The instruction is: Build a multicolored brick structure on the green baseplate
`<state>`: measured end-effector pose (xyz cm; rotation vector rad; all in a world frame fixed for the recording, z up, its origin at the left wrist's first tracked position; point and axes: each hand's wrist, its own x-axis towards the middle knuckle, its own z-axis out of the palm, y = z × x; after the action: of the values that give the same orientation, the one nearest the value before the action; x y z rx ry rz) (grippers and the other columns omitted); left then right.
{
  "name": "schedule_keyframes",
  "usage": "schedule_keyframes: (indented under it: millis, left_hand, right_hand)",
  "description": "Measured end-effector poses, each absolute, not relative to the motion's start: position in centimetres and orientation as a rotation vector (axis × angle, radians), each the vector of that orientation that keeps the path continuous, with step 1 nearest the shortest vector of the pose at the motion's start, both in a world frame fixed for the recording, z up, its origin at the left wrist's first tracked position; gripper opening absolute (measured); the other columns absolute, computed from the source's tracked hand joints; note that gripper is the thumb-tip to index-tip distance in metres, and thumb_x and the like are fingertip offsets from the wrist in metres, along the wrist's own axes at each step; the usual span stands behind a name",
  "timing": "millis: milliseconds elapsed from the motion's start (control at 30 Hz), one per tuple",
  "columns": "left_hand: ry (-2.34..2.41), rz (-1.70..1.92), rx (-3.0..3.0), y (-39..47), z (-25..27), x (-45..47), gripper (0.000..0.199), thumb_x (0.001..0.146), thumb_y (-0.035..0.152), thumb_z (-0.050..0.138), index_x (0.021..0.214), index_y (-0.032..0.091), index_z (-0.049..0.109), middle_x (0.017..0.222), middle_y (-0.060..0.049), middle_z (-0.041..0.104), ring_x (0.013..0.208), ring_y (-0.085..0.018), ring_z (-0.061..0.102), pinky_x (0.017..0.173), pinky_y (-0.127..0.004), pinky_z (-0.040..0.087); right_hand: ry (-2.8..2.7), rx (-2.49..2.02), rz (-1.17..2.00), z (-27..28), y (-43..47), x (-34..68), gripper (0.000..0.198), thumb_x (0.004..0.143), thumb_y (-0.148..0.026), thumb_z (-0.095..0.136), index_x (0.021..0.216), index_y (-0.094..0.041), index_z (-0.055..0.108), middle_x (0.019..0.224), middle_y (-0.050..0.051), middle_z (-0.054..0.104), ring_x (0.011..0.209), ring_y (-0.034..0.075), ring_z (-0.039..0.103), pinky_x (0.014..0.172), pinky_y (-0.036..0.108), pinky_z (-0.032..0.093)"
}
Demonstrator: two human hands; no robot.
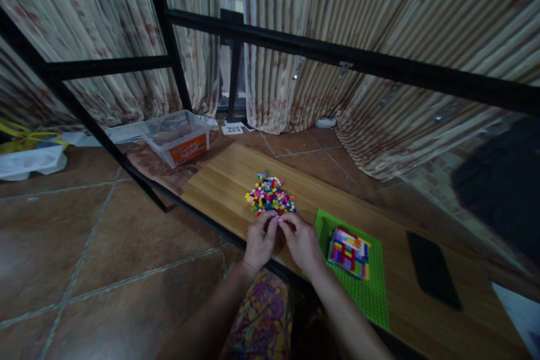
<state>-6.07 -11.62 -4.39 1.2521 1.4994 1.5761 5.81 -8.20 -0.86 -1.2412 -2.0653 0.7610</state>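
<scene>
My left hand [261, 237] and my right hand [301, 238] meet at the near edge of a pile of small coloured building bricks [272, 194]. Both have their fingertips pinched together around small pinkish-purple bricks [279, 218]; how many pieces are between them is too small to tell. To the right of my right hand lies a green baseplate [373, 306]. On it stands a low, multicoloured brick structure [349, 253] with red, white, yellow, blue and purple pieces.
The wooden board [230, 174] carries the bricks, with a dark phone-like slab [433, 270] at right. A clear plastic tub [179, 135] with an orange label stands beyond its left end. Black metal bars [295, 42] cross in front of striped curtains [287, 90].
</scene>
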Motion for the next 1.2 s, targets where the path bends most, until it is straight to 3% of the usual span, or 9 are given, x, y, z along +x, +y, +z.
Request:
schedule_keyframes:
  millis: [200,500,733,900,1200]
  left_hand:
    - [1.533,1.534,1.348,-11.7,-4.5,-5.9,0.016,0.089,0.028,0.053,0.091,0.017,0.064,0.081,-0.002,0.066,0.073,-0.014,0.062,0.07,-0.024,0.049]
    - [1.656,1.603,1.211,-10.9,-5.0,-5.2,0.014,0.088,0.028,0.055,0.093,0.018,0.064,0.084,-0.003,0.071,0.076,-0.015,0.068,0.072,-0.025,0.052]
    - [1.794,1.538,1.122,-10.4,-4.8,-4.9,0.026,0.09,0.025,0.052,0.115,0.018,0.058,0.088,-0.006,0.072,0.074,-0.017,0.07,0.069,-0.028,0.053]
    - [1.789,1.519,1.161,-10.5,-4.8,-5.0,0.025,0.091,0.022,0.047,0.113,0.018,0.057,0.095,-0.008,0.072,0.085,-0.02,0.07,0.078,-0.031,0.053]
    - [1.719,1.522,1.166,-10.7,-4.6,-5.1,0.024,0.09,0.02,0.047,0.112,0.018,0.056,0.091,-0.007,0.072,0.081,-0.019,0.069,0.076,-0.03,0.052]
  right_hand:
    - [-1.752,-1.312,0.954,-2.1,-8.6,5.5,0.02,0.083,-0.034,0.055,0.085,-0.02,0.07,0.082,0.004,0.073,0.075,0.018,0.067,0.072,0.029,0.05]
    - [-1.911,-1.476,0.601,-2.0,-6.8,5.6,0.021,0.084,-0.034,0.054,0.087,-0.023,0.072,0.085,0.004,0.074,0.075,0.019,0.066,0.072,0.03,0.049]
    - [-2.133,-1.394,0.341,-1.0,-3.1,3.7,0.023,0.088,-0.027,0.05,0.095,-0.021,0.071,0.094,0.007,0.07,0.085,0.02,0.063,0.078,0.03,0.046]
    - [-2.218,-1.384,0.295,-1.0,-1.2,1.1,0.02,0.086,-0.025,0.055,0.097,-0.021,0.071,0.095,0.008,0.069,0.091,0.022,0.061,0.082,0.032,0.044]
    - [-2.254,-1.429,0.297,-1.7,-0.3,-0.4,0.018,0.08,-0.016,0.057,0.09,-0.021,0.072,0.093,0.01,0.071,0.091,0.023,0.062,0.081,0.033,0.045]
